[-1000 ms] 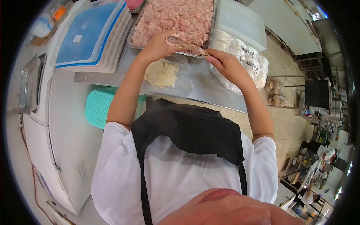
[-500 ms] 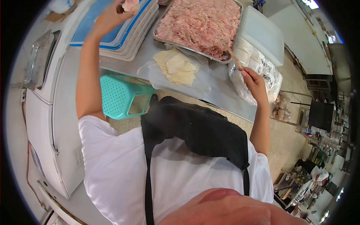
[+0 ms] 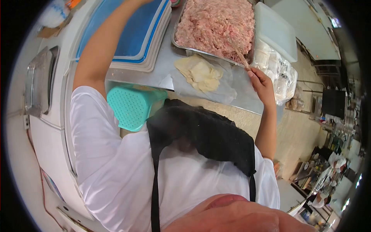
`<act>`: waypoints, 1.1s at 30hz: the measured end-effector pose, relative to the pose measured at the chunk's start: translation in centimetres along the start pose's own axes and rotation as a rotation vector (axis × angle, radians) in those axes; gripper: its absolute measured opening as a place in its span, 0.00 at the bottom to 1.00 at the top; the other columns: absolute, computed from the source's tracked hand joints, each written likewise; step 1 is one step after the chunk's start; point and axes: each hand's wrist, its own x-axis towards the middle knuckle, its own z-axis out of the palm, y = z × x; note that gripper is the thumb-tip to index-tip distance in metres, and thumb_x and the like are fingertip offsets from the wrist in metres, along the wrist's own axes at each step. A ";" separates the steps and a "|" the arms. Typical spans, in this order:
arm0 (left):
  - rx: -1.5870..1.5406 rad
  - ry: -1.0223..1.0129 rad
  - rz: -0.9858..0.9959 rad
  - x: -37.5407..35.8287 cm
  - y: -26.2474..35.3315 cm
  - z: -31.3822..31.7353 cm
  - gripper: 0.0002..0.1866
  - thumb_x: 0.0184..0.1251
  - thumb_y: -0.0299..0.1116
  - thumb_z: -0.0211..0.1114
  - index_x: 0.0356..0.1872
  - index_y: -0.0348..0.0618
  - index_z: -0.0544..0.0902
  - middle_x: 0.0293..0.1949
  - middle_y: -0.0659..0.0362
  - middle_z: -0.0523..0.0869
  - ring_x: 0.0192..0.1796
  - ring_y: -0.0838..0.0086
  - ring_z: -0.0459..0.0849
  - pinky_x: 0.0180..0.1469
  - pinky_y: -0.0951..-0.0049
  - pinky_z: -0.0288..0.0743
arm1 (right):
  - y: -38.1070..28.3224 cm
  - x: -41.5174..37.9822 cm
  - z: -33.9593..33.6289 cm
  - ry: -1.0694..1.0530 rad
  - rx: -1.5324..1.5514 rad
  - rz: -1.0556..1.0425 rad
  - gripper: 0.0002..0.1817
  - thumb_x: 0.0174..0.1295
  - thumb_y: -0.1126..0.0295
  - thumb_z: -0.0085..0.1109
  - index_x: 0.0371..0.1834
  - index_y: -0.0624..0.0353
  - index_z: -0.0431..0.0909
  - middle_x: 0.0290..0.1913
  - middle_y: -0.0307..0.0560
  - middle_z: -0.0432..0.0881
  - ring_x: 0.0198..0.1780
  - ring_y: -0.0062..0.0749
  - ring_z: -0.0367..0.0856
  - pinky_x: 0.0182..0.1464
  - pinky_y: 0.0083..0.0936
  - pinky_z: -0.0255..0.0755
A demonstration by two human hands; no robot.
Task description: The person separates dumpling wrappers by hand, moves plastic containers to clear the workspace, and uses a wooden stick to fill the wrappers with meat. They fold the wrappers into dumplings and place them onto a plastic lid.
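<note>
My right hand (image 3: 262,83) is closed around the end of a thin spatula-like stick (image 3: 240,56), whose far end rests in ground meat (image 3: 216,27) heaped in a metal tray (image 3: 208,55). My left arm stretches over the blue-rimmed stacked trays (image 3: 145,54); only a sliver of my left hand (image 3: 141,1) shows at the top edge, its fingers out of frame. Pale round dough wrappers (image 3: 199,72) lie on plastic sheeting (image 3: 228,83) just in front of the meat tray.
A lidded translucent container (image 3: 275,33) and bagged packages (image 3: 279,73) stand right of the meat. Below the steel table's edge (image 3: 158,79) is a turquoise stool (image 3: 129,107). White appliances line the left side. Shelves and people in white appear far off at lower right.
My left hand has moved up and mostly out of view, with the meat-filled piece no longer visible. My right hand still holds the stick, now at a steeper slant. The view has shifted slightly.
</note>
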 end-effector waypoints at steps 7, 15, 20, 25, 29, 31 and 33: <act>0.202 -0.051 0.022 1.8 -2.4 2.5 0.38 0.59 0.29 0.63 0.73 0.47 0.60 0.45 0.49 0.84 0.47 0.61 0.84 0.47 0.63 0.78 | 0.6 -2.4 1.8 0.146 -0.107 -0.097 0.17 0.66 0.62 0.61 0.51 0.63 0.80 0.28 0.34 0.76 0.32 0.17 0.71 0.35 0.19 0.67; 0.340 -0.187 0.521 -0.1 6.3 -4.9 0.30 0.64 0.32 0.60 0.69 0.54 0.67 0.58 0.49 0.79 0.54 0.55 0.81 0.56 0.60 0.74 | -4.7 -2.0 5.0 0.327 -0.190 -0.157 0.17 0.69 0.60 0.55 0.55 0.59 0.77 0.29 0.50 0.80 0.31 0.33 0.78 0.37 0.29 0.72; 0.180 -0.395 0.669 -5.5 14.8 -2.1 0.32 0.61 0.29 0.59 0.70 0.55 0.66 0.55 0.47 0.79 0.55 0.53 0.79 0.54 0.57 0.74 | -6.4 2.6 9.0 0.417 -0.254 -0.435 0.16 0.73 0.61 0.47 0.55 0.59 0.74 0.25 0.51 0.77 0.29 0.38 0.78 0.36 0.31 0.71; 0.102 -0.286 0.774 -4.6 13.0 -0.3 0.35 0.66 0.34 0.61 0.73 0.45 0.59 0.47 0.52 0.82 0.43 0.61 0.83 0.46 0.67 0.75 | 1.2 5.5 6.6 0.345 -0.628 -0.241 0.13 0.71 0.63 0.48 0.50 0.58 0.75 0.34 0.60 0.82 0.38 0.56 0.81 0.40 0.43 0.73; -0.382 -0.759 0.274 -5.1 14.8 -1.1 0.38 0.65 0.36 0.64 0.73 0.38 0.58 0.36 0.61 0.80 0.32 0.77 0.77 0.35 0.77 0.70 | -4.1 1.3 6.9 0.433 -0.478 -0.212 0.12 0.70 0.64 0.49 0.49 0.58 0.75 0.37 0.60 0.82 0.42 0.58 0.81 0.43 0.44 0.74; -0.600 -0.882 0.136 -5.2 16.1 -0.7 0.39 0.64 0.37 0.65 0.73 0.38 0.57 0.34 0.65 0.78 0.30 0.83 0.73 0.31 0.81 0.67 | -5.3 1.0 7.4 0.439 -0.405 -0.268 0.12 0.70 0.64 0.50 0.50 0.58 0.75 0.39 0.59 0.82 0.44 0.57 0.81 0.44 0.42 0.74; -0.792 -0.987 -0.007 -5.6 17.9 -0.2 0.40 0.63 0.37 0.66 0.73 0.38 0.58 0.34 0.66 0.79 0.30 0.85 0.72 0.32 0.82 0.65 | -5.0 1.7 8.1 0.437 -0.352 -0.406 0.11 0.69 0.65 0.50 0.49 0.58 0.76 0.40 0.59 0.82 0.44 0.57 0.80 0.43 0.43 0.74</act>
